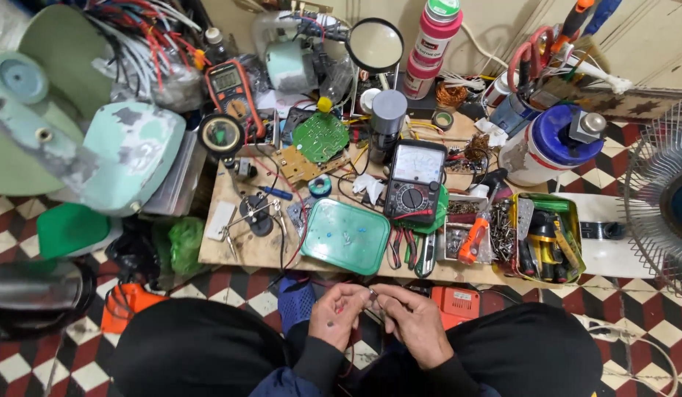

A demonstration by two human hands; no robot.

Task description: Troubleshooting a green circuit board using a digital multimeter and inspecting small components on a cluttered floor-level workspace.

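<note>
My left hand point(339, 315) and my right hand point(414, 323) meet in front of my lap, below the low wooden board point(245, 254). Together the fingertips pinch a small thin part point(372, 295), too small to identify, with thin red wires trailing by my left hand. Straight ahead on the board lies a green plastic lid point(345, 236) holding a few tiny pieces. Right of it stands a black analog multimeter point(414, 181), and pliers point(400, 246) lie below that.
An orange digital multimeter point(233, 90), a round magnifier point(375, 45), green circuit boards point(320, 137) and a green tin of tools point(547, 239) crowd the board. A fan grille point(661, 198) stands right, pale green fan housings point(128, 154) left. The floor is checkered tile.
</note>
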